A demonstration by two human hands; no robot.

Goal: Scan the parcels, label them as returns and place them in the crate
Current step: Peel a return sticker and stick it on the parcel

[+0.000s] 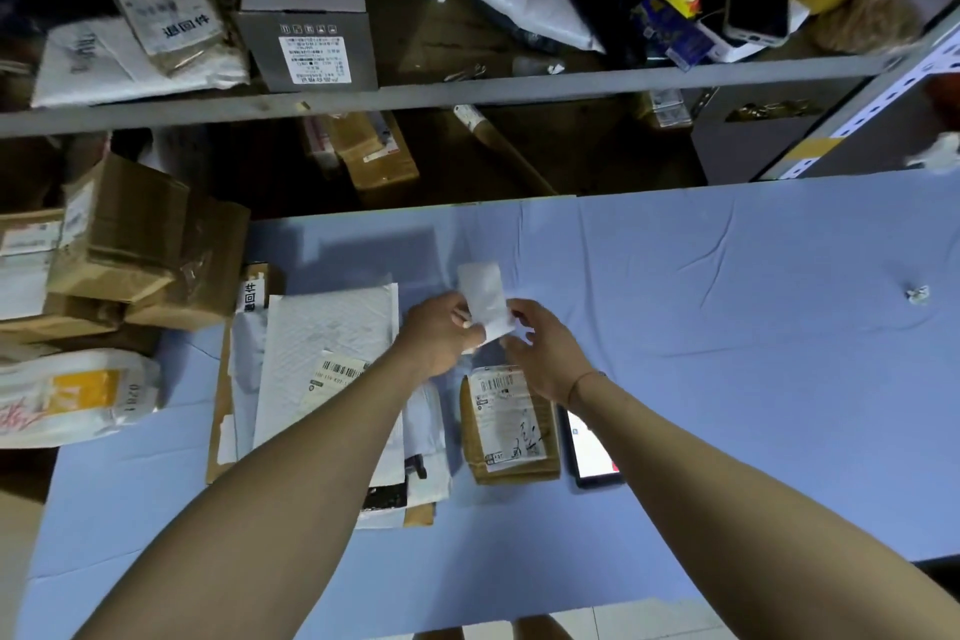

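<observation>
Above the blue table (727,327), both hands hold a white label strip (485,294). My left hand (441,335) pinches its left edge and my right hand (545,353) pinches its lower right end. Just below the hands lies a small brown parcel (511,426) with a white barcode label on top. A white padded mailer (327,353) with a barcode lies to the left, on a stack of flat parcels, partly under my left forearm. A lit phone or scanner (592,452) lies right of the brown parcel.
Brown cartons (135,250) and a white-and-yellow bag (78,395) are piled at the table's left. A grey metal shelf (415,94) behind holds boxes, poly bags, a phone and tape rolls. A crumpled paper scrap (917,294) lies at the far right.
</observation>
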